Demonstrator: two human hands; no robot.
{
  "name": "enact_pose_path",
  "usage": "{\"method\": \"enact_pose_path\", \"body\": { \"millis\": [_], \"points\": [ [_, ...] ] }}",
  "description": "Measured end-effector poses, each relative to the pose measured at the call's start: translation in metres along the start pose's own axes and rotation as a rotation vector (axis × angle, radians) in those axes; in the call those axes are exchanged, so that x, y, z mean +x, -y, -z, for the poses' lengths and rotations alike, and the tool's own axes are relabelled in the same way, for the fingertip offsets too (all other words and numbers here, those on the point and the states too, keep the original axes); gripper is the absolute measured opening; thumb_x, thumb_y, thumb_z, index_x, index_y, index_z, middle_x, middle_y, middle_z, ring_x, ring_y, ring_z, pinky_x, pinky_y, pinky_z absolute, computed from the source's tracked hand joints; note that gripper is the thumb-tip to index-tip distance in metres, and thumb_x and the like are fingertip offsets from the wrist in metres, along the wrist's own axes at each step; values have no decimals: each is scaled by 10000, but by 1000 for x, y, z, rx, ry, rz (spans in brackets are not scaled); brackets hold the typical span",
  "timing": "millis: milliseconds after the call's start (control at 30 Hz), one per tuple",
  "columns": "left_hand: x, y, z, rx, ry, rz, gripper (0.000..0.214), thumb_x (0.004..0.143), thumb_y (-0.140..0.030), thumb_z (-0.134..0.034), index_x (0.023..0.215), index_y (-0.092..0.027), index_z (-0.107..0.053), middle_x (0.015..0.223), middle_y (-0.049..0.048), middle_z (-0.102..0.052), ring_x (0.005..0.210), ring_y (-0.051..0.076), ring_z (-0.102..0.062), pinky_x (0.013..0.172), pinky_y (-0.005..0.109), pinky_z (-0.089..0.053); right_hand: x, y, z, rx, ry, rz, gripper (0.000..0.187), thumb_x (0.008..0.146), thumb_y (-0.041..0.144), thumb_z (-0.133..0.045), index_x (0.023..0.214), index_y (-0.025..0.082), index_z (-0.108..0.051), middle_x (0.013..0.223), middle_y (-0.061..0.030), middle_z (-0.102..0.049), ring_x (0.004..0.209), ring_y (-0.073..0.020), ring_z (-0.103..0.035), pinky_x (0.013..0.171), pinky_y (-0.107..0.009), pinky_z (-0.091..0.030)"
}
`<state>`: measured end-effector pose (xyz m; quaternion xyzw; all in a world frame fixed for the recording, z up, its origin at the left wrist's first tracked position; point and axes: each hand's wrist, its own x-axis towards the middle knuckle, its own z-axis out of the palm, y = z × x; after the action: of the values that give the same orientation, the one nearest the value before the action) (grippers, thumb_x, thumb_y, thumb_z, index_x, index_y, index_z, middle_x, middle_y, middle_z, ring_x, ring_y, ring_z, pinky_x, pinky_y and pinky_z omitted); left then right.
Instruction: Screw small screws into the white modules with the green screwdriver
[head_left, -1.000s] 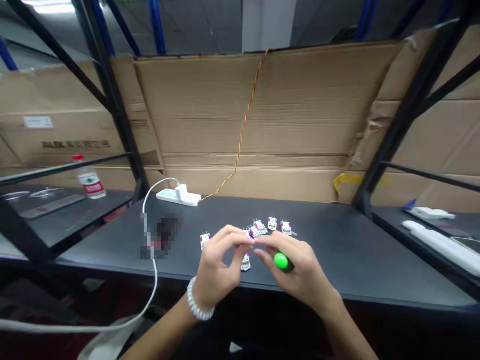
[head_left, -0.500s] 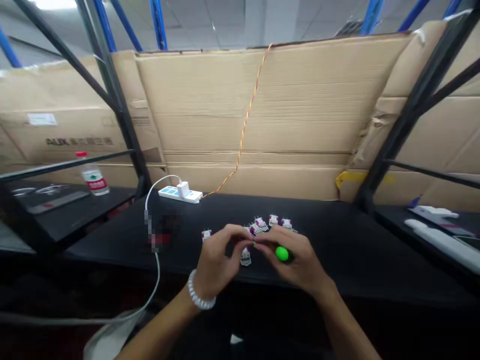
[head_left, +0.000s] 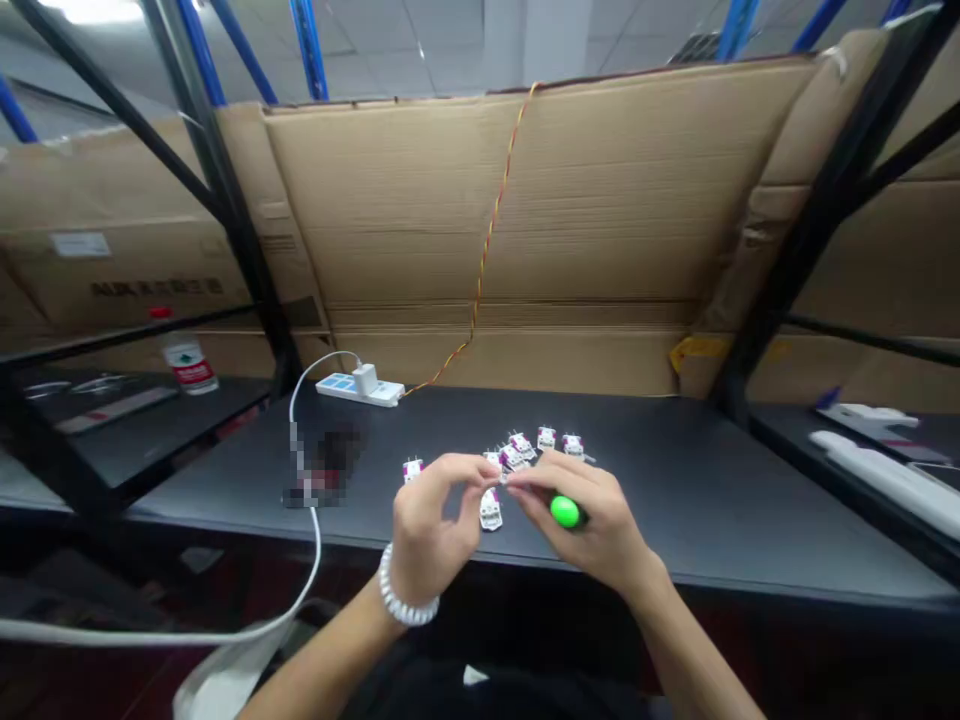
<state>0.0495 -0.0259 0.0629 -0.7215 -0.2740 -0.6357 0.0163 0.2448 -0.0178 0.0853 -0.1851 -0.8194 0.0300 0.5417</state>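
Note:
My left hand [head_left: 442, 510], a white coil band on its wrist, has thumb and index finger pinched together. Whatever lies between those fingertips is too small to make out. Close beside it, my right hand [head_left: 589, 505] is closed round a tool with a rounded green end [head_left: 565, 511], its shaft mostly hidden by the fingers. The fingertips of both hands almost meet. Just below them lies a small white-and-purple part [head_left: 490, 510] on the black table. Several similar parts with thin pins [head_left: 520, 446] sit behind the hands, and another part [head_left: 412, 469] lies left of my left hand.
A white power strip [head_left: 361, 388] with a plugged-in adapter stands at the back left. Its white cable [head_left: 317, 550] hangs over the front edge. Cardboard [head_left: 600, 220] walls the back, and dark metal posts [head_left: 255, 250] stand at the sides. A bottle [head_left: 189, 362] is at far left.
My hands stay together in nearly the same place, with the left fingertips shifted slightly. The green-ended tool is still in my right hand. The picture exposure has changed.

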Motion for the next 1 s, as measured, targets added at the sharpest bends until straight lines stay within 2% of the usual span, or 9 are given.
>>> {"method": "enact_pose_path", "body": {
  "millis": [133, 300, 533, 667, 800, 1000],
  "points": [
    [1, 2, 1, -19, 27, -46, 196, 953, -15, -644, 979, -209, -628, 925, 39, -798, 855, 161, -781, 808, 279, -649, -1, 1, -2, -14, -22, -20, 145, 966, 112, -667, 1065, 211, -704, 820, -23, -722, 654, -137, -647, 610, -251, -547],
    [0, 4, -1, -44, 40, -82, 196, 963, -22, -632, 978, -217, -639, 919, 44, -805, 857, 169, -787, 795, 288, -659, 0, 0, 0, -15, 18, 7, 240, 974, 108, -667, 1180, 218, -720, 826, -25, -723, 676, -144, -662, 627, -252, -566],
    [1, 1, -1, 14, 10, -70, 247, 927, 17, -656, 976, -223, -628, 927, 23, -814, 836, 157, -793, 776, 265, -651, -5, -3, -3, -44, 3, 54, 343, 976, 58, -629, 1255, 236, -719, 845, -39, -692, 682, -144, -652, 584, -246, -542],
    [-1, 0, 0, 74, -14, -23, 200, 937, -47, -689, 945, -223, -592, 893, 19, -809, 786, 159, -793, 758, 267, -650, -8, -5, -7, -85, 7, 69, 394, 970, 52, -607, 1288, 255, -716, 836, -26, -675, 671, -133, -645, 562, -223, -523],
    [1, 0, 1, 93, -10, -15, 157, 948, -77, -696, 949, -215, -621, 894, 22, -802, 797, 161, -787, 765, 266, -640, -8, -6, -10, -92, -6, 77, 355, 972, 66, -617, 1274, 227, -712, 849, -39, -695, 681, -138, -650, 581, -233, -547],
    [9, -1, 1, 10, 75, -14, 183, 989, -88, -657, 1044, -213, -778, 920, 56, -789, 842, 175, -758, 774, 288, -632, -3, -6, -9, -77, -72, 29, 245, 967, 81, -666, 1145, 235, -736, 846, -35, -704, 701, -141, -672, 620, -242, -571]
  ]
}}
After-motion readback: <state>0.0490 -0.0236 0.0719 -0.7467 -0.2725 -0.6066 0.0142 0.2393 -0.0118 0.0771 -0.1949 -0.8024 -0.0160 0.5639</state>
